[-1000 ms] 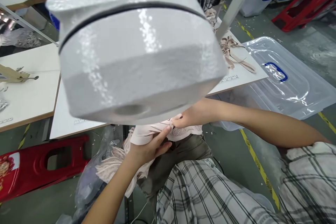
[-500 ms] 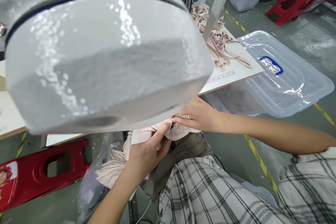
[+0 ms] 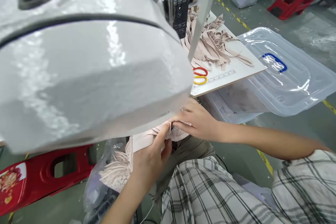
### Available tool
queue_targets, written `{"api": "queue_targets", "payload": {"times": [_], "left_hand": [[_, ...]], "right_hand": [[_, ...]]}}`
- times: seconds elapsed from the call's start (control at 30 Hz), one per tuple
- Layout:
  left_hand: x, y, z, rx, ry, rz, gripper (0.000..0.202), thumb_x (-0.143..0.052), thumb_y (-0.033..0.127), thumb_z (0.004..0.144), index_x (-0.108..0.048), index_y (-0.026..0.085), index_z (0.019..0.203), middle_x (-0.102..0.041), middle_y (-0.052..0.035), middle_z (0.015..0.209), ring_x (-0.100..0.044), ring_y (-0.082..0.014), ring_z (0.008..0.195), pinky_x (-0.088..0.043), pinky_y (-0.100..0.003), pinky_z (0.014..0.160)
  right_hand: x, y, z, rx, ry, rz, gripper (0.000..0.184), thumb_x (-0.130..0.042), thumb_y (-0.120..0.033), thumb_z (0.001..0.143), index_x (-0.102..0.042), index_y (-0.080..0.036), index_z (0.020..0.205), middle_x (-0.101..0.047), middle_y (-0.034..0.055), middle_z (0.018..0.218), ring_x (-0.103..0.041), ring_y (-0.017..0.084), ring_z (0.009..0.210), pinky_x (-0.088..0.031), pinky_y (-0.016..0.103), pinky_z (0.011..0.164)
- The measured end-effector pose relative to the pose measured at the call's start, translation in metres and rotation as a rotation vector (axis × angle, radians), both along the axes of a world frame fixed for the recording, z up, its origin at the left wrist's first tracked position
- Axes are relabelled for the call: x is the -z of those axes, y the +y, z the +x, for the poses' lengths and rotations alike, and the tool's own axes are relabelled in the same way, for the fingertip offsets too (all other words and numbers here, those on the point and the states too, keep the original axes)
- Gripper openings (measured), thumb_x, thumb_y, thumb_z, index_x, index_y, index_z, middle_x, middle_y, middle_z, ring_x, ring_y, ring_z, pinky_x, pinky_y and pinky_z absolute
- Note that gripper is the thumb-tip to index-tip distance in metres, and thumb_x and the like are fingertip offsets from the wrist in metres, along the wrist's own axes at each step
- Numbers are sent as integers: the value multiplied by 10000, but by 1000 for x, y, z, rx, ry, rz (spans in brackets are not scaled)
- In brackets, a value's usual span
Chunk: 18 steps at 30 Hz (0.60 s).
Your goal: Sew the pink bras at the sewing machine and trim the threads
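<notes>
Pale pink fabric (image 3: 143, 141) with a lacy part lies under the near edge of a large white sewing machine (image 3: 105, 77). My left hand (image 3: 149, 154) is closed on the fabric, thumb and fingers pinching its edge. Right beside it, my right hand (image 3: 199, 120) pinches the same fabric, its fingertips close to the left thumb. The machine's head hides the needle area and some of the right fingers' surroundings. A gathered bundle of pale strips (image 3: 117, 171) hangs down left of my left wrist.
Pink fabric strips (image 3: 215, 42) are heaped on the white tabletop (image 3: 236, 73), near scissors (image 3: 201, 76) with red and yellow handles. A clear lidded bin (image 3: 294, 77) stands at the right. A red stool (image 3: 36, 178) and a plastic bag (image 3: 97, 189) are at lower left.
The view has shifted, so the machine appears further left and lower, uncovering the scissors and a control panel. Both hands keep their pinch on the fabric, almost in the same place.
</notes>
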<state>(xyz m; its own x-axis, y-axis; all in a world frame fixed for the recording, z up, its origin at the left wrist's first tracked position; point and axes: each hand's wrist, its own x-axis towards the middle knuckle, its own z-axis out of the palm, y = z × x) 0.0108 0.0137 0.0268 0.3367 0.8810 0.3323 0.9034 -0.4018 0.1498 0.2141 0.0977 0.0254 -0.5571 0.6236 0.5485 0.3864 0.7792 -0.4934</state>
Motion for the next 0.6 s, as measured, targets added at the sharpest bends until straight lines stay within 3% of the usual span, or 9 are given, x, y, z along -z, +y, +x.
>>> {"api": "queue_targets", "payload": {"times": [0.1,0.17,0.27,0.37,0.5,0.6], "left_hand": [[-4,0,-5,38,-46,-50,420,-533,267,947,-578,209,1361,-759,-21,838,-646,-132,596,-462,-207,539],[-7,2,-13,117,-86,-106,418,-511,265,964,-565,191,1372,-768,-44,921,-680,-140,685,-507,-200,620],[-10,8,-24,233,-78,-147,394,-457,256,993,-575,199,1365,-763,-44,878,-681,-143,688,-510,-200,616],[-11,11,-26,219,-41,-122,384,-444,248,996,-596,226,1348,-760,-41,856,-671,-146,653,-494,-205,569],[-12,7,-15,132,-53,-135,400,-491,229,968,-586,225,1356,-765,-57,950,-709,-171,792,-546,-226,693],[-15,2,-7,64,-30,-151,425,-513,219,946,-574,230,1367,-765,-59,989,-718,-194,884,-561,-241,730]], "right_hand": [[9,-6,2,19,-39,207,277,-517,-104,920,-678,-251,1091,-734,14,995,-590,182,1080,-433,400,1030],[10,-5,2,40,-30,282,273,-537,-93,904,-681,-272,1051,-742,-13,933,-595,179,1064,-428,399,1030],[7,0,-3,57,-16,326,220,-563,-100,895,-687,-275,944,-737,-28,868,-600,177,1017,-436,386,999],[2,-2,-5,81,-34,311,216,-558,-85,877,-693,-252,906,-714,-7,838,-587,177,937,-462,348,905],[-1,-10,-1,76,-48,158,257,-517,-78,881,-710,-229,955,-670,26,847,-567,163,827,-471,317,783],[3,-9,3,-16,48,-258,216,-517,-167,924,-688,-232,1038,-655,26,873,-567,138,726,-488,276,665]]}}
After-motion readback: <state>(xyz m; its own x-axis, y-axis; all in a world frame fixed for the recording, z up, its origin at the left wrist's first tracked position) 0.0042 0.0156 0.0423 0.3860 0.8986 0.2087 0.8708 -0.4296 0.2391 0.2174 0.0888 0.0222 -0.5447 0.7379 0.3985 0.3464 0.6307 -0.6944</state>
